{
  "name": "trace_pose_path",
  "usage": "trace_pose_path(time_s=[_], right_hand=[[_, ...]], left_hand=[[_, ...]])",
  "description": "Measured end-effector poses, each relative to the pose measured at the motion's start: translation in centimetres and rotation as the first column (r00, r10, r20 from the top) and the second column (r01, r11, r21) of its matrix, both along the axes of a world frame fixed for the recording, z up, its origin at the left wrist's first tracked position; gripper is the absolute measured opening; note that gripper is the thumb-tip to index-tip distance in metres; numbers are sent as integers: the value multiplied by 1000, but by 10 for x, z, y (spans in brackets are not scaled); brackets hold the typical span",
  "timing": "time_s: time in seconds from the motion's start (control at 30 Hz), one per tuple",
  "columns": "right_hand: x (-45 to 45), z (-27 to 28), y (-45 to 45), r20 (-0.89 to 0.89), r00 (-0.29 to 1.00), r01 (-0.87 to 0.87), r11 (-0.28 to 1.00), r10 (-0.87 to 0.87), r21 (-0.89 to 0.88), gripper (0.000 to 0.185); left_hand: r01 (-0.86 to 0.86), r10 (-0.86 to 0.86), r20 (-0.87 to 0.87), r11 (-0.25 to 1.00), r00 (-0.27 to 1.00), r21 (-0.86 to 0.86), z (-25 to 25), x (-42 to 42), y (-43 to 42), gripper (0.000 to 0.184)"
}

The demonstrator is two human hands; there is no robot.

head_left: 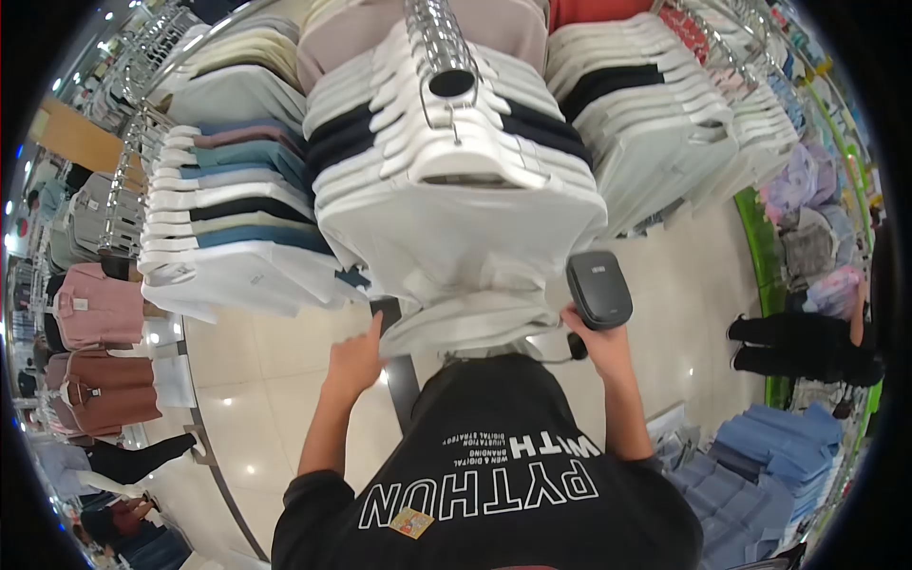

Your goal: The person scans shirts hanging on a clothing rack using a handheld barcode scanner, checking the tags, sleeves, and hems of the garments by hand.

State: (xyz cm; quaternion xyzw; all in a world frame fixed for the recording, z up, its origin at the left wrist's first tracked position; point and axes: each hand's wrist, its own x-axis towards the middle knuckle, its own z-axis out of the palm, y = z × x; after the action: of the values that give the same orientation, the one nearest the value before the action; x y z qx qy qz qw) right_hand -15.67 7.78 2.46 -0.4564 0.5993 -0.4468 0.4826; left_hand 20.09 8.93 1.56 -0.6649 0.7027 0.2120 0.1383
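A white T-shirt hangs foremost on the rail in front of me, on a white hanger. Its lower part is bunched into folds close to my body. My left hand is at the left edge of these folds, its index finger stretched out; whether it touches the cloth is hard to tell. On the other side, my right hand is closed around a dark grey rounded device, beside the shirt's right edge. Its fingers are partly hidden behind the device. A small black piece with a thin cord hangs by that hand.
The chrome rail points at me above the shirt. Racks of hanging shirts stand left and more shirts right. Folded blue garments lie at lower right. A person in black stands at the right; others are at lower left.
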Motion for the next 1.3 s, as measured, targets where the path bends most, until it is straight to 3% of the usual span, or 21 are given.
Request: trace_pose_path(time_s=[0.03, 0.13, 0.2, 0.3, 0.47, 0.6, 0.7, 0.83, 0.97, 1.03, 1.23, 1.3], right_hand=[[-6, -10, -1, -5, 1000, -15, 1000, 14, -28, 21], [-3, -12, -5, 249, 953, 167, 985, -171, 39, 26], [2, -8, -11, 361, 902, 221, 972, -236, 84, 28], [6, -10, -20, 327, 933, 155, 988, -150, 10, 29], [18, -4, -35, 294, 955, 68, 995, -45, -69, 27], [6, 3, -59, -192, 981, -48, 949, -14, -311, 29], [2, 15, -74, -210, 976, -51, 882, -55, -468, 28], [-1, 3, -86, 67, 998, 30, 893, 1, -448, 34], [-2, -7, -88, 154, 988, 81, 940, -30, -332, 34], [-2, -1, -86, 259, 965, 113, 945, -31, -306, 34], [-25, -3, -81, 277, 958, 171, 924, -75, -343, 34], [-36, 0, -76, 313, 944, 221, 908, -108, -355, 36]], left_hand=[[1, -5, -89, 999, 996, -42, 3, 3, -2, 66], [-55, -10, -359, 984, 933, -171, 23, -1, -18, 65], [-112, -62, -414, 917, 908, -384, 42, -10, -39, 61], [-188, -119, -454, 796, 883, -575, 81, -30, -65, 55], [-175, -246, -403, 624, 881, -762, 106, -46, -112, 54], [-127, -252, -290, 513, 923, -849, 77, -40, -152, 46], [-98, -250, -245, 485, 937, -869, 68, -39, -163, 40], [-50, -276, -185, 433, 943, -900, 65, -40, -165, 36], [96, -317, -53, 435, 947, -895, 48, -39, -165, 35], [79, -348, -68, 392, 935, -916, 40, -38, -163, 33], [-26, -248, -128, 377, 960, -926, 38, -42, -160, 26], [-19, -264, -100, 292, 959, -956, 52, -36, -160, 24]])
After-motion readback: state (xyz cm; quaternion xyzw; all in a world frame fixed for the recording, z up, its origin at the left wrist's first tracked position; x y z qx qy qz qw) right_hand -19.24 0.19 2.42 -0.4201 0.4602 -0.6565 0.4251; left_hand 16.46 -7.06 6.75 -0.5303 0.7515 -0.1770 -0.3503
